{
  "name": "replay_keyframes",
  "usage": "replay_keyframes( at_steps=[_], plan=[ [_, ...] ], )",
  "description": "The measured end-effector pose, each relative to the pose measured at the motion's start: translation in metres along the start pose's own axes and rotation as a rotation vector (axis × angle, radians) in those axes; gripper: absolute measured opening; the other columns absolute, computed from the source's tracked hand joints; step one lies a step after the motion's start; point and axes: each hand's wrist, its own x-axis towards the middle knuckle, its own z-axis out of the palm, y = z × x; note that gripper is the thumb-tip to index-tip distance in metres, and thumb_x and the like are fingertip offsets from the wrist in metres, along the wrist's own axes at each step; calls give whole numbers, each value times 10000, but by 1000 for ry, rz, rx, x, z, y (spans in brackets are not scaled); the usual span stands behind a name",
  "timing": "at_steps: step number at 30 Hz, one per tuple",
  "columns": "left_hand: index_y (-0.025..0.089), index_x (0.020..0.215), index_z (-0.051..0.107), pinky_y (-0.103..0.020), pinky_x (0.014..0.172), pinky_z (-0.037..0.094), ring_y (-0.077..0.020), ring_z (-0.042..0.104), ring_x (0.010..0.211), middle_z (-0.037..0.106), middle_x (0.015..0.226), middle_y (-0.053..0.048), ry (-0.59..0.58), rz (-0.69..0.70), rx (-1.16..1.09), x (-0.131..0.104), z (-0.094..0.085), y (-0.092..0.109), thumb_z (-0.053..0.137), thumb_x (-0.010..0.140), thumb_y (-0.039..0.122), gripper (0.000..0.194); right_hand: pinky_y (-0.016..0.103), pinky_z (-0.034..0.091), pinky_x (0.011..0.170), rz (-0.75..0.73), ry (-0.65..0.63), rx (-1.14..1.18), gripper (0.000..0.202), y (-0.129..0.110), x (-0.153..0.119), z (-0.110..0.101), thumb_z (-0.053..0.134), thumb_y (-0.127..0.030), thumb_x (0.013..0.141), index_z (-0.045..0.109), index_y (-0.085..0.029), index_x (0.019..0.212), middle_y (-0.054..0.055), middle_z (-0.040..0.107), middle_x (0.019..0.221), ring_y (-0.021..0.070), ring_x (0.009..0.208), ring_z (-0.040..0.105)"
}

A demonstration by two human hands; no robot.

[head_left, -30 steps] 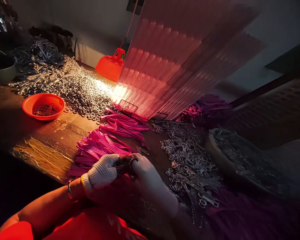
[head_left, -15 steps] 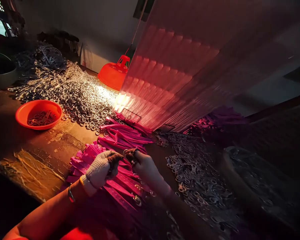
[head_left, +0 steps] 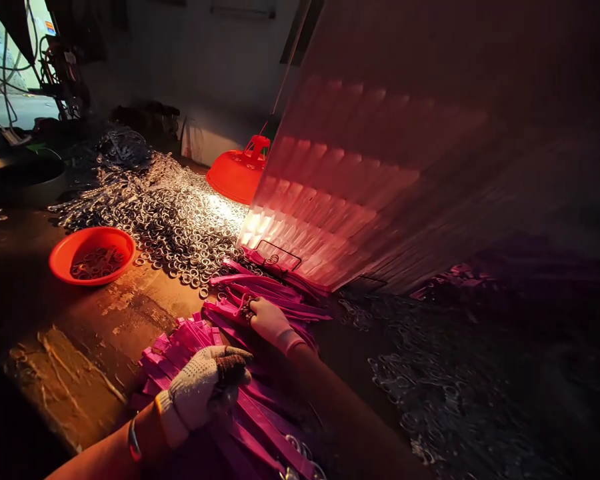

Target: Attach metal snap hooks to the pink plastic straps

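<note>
My left hand [head_left: 205, 380], in a white dotted glove with dark-stained fingers, hovers over a fanned pile of pink straps [head_left: 187, 340]. Its thumb and fingers are pressed together, and whatever is between them is hidden. Farther forward, my right hand [head_left: 270, 320], gloved as well, reaches into a second bundle of pink straps [head_left: 285, 300]. Its dark fingertips are closed on the end of one pink strap [head_left: 239, 311]. Metal hardware [head_left: 300, 453] shows at the near ends of the straps below my left hand.
A large heap of metal rings [head_left: 180, 233] lies under a red lamp [head_left: 237, 177]. To its left stands an orange bowl [head_left: 63, 257] with metal pieces inside. A translucent ribbed sheet [head_left: 330, 193] slopes over the right side. Metal clasps [head_left: 445, 393] are spread in shadow at right.
My right hand has moved away from my left, forward to the far pink straps, and closed on one. My left hand stays near its place, fingers together. The view has shifted.
</note>
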Motion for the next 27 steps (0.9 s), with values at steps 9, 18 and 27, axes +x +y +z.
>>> replay_keyframes(
  at_steps=[9, 18, 27],
  plan=[
    [129, 937, 691, -165, 341, 164, -21, 392, 397, 699, 814, -48, 38, 17, -24, 0, 2, 2, 712, 792, 321, 241, 272, 429, 507, 7, -113, 642, 343, -46, -85, -74, 566, -436, 897, 701, -142, 781, 17, 624, 635, 130, 521, 498],
    [90, 948, 659, -112, 335, 165, -7, 275, 366, 555, 593, 21, 20, -154, -416, -8, 16, 28, 586, 845, 94, 126, 252, 418, 596, -55, -33, 581, 181, -82, -155, -58, 547, -189, 853, 655, -181, 708, 3, 641, 731, 151, 689, 525],
    [145, 805, 596, -151, 338, 181, -23, 302, 366, 500, 571, 42, -112, -34, 39, -15, 31, 15, 661, 831, 359, 225, 271, 445, 647, 67, 294, 465, 183, -83, -188, -68, 546, -159, 845, 711, -209, 905, 15, 691, 811, 178, 734, 596]
  ],
)
